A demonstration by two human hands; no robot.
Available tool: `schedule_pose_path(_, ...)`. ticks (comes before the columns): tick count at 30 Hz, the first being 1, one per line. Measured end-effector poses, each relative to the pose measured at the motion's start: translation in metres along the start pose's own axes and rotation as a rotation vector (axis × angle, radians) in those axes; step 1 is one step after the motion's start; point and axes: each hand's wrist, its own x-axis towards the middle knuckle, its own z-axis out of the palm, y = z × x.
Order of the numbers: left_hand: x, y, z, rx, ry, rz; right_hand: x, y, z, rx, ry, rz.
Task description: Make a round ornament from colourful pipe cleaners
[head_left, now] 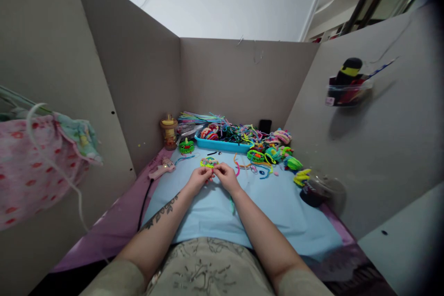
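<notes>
My left hand [200, 178] and my right hand [226, 177] meet over the middle of the blue cloth, both closed in a pinch with fingertips nearly touching. Between them is a tiny reddish bit, too small to name. Just beyond the fingertips lies a yellow-green fuzzy piece [208, 162] with coloured spots, partly hidden by my fingers. A teal strip [232, 205] lies by my right wrist. Right of my hands are loose pipe cleaners [255, 166] in orange, pink and blue. A green fuzzy figure [186, 146] sits farther back on the left.
A blue tray [225, 145] heaped with coloured pipe cleaners stands at the back, finished-looking fuzzy pieces [274, 152] to its right. On the left are a pink glue gun [162, 168] with a black cord and a lidded cup [169, 133]. A dark tub [314, 192] stands right. Grey panels enclose the table.
</notes>
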Motion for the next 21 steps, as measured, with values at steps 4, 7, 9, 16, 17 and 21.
schedule_pose_path(4,-0.0003,-0.0005,0.0002,-0.023,0.013,-0.021,0.0003,-0.0024,0.0001,-0.014,0.001,0.003)
schedule_pose_path(7,-0.0001,-0.0017,0.0000,-0.055,0.006,-0.045,-0.0003,-0.0027,0.0008,-0.021,-0.002,0.002)
schedule_pose_path(9,0.0003,-0.0025,-0.0002,-0.077,0.013,-0.053,-0.0009,-0.0015,0.0010,-0.024,-0.002,-0.003)
schedule_pose_path(16,-0.0004,-0.0012,0.0012,-0.015,0.035,-0.024,-0.0003,0.0034,0.0003,-0.021,-0.016,-0.028)
schedule_pose_path(17,-0.0009,-0.0005,0.0015,-0.017,0.036,-0.029,0.0000,0.0036,0.0002,-0.026,-0.010,-0.030)
schedule_pose_path(21,-0.0008,-0.0012,0.0017,-0.022,0.026,-0.034,0.0001,0.0039,0.0002,-0.044,-0.003,-0.049)
